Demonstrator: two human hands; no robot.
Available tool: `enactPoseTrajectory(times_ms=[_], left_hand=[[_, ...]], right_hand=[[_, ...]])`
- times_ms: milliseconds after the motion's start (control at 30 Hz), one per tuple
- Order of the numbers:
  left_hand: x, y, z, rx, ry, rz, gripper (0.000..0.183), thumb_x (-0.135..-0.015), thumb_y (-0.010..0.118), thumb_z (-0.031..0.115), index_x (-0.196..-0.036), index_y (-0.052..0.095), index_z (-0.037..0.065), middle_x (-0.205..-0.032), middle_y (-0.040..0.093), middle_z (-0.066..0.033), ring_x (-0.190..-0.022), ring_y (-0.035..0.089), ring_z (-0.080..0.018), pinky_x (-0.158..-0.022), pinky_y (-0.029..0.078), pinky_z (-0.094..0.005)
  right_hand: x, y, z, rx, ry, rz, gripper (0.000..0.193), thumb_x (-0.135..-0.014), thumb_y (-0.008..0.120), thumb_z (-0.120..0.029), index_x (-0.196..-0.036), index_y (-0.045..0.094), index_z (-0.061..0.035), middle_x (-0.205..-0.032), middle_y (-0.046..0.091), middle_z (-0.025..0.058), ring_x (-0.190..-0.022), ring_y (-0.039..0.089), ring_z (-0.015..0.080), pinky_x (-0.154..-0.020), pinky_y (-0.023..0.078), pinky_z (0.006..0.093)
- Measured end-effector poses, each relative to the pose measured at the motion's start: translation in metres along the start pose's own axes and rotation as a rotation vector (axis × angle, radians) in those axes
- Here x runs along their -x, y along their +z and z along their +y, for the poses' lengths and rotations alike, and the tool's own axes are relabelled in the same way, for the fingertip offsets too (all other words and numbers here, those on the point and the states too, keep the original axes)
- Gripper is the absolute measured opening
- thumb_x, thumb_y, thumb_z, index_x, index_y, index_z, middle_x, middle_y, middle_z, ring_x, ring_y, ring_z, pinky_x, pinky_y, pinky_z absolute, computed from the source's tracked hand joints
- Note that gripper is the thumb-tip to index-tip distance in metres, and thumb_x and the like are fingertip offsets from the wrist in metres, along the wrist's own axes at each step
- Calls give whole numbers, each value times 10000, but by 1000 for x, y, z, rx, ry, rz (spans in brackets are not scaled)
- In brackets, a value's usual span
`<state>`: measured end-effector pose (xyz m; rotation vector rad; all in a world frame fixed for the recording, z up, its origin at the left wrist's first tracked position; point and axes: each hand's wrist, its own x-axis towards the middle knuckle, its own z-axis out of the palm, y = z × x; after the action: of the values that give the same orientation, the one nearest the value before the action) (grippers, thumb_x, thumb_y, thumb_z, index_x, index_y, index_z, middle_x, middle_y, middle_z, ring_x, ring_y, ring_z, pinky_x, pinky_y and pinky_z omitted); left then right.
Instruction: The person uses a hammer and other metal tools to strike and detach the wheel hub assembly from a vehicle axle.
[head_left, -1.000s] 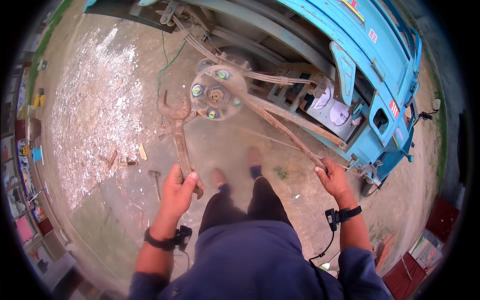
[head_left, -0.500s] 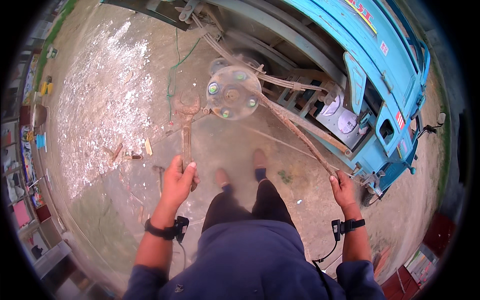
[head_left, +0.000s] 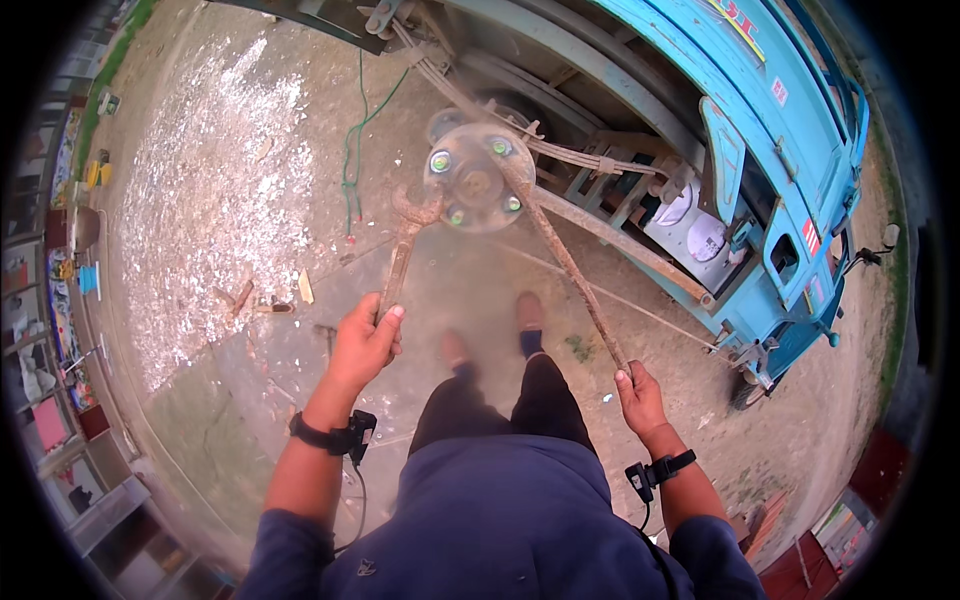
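Note:
My left hand (head_left: pixel 366 340) is wrapped round the handle of a large rusty open-end wrench (head_left: pixel 401 265). The wrench's jaw is at the lower left edge of a round metal wheel hub (head_left: pixel 477 183) with several greenish-ended studs; whether they touch I cannot tell. In my right hand (head_left: pixel 641 396) is the near end of a long rusty bar (head_left: pixel 570 260). The bar slants up and left, and its far end rests against the hub's face between studs.
A blue truck (head_left: pixel 790 170) fills the upper right, with leaf springs (head_left: pixel 590 163) beside the hub. Green cord (head_left: pixel 351 160) lies on the ground at the left. Wood scraps (head_left: pixel 305 287) and a hammer-like tool (head_left: pixel 326 335) lie nearer me.
The wrench has tilted, its jaw moving right towards the hub. My right hand has moved left, swinging the bar's near end left and making it steeper. The view has shifted slightly.

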<state>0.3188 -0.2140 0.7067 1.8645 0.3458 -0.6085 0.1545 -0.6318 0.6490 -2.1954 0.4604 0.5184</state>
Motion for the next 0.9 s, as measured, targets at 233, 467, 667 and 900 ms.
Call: enactPoseTrajectory(times_ms=[233,467,667,900], left_hand=[[-39,-45,23,-413,77,-140,292,-1006,603,318,-898,557,51,-636,559,-1,-514,555,-88,-464,441,-253],[-89,-92,108,-1086,430,-230,373,-939,636,416,-843,597,57,-685,599,-183,-684,602,-401,-613,462,-463],[-124,-96,158,-1266,578,-376,343,-915,674,373,-857,606,42,-630,556,-156,-627,568,-373,-604,446,-453],[-110,-88,127,-938,230,-417,351,-992,613,336,-817,550,39,-581,531,-37,-496,567,-134,-497,473,-312]], right_hand=[[10,28,-2,-79,29,-35,359,-1007,543,-365,-960,519,-10,-762,585,244,-722,585,437,-654,478,437],[12,32,-3,-50,31,11,378,-1007,539,-380,-1001,544,-2,-782,600,261,-775,604,470,-658,482,453],[12,35,-8,-39,33,46,363,-1007,536,-370,-1003,540,-7,-783,599,263,-776,599,482,-654,480,466],[13,35,-13,-36,59,29,340,-1007,532,-355,-976,528,-17,-776,595,260,-770,594,483,-642,475,464]])
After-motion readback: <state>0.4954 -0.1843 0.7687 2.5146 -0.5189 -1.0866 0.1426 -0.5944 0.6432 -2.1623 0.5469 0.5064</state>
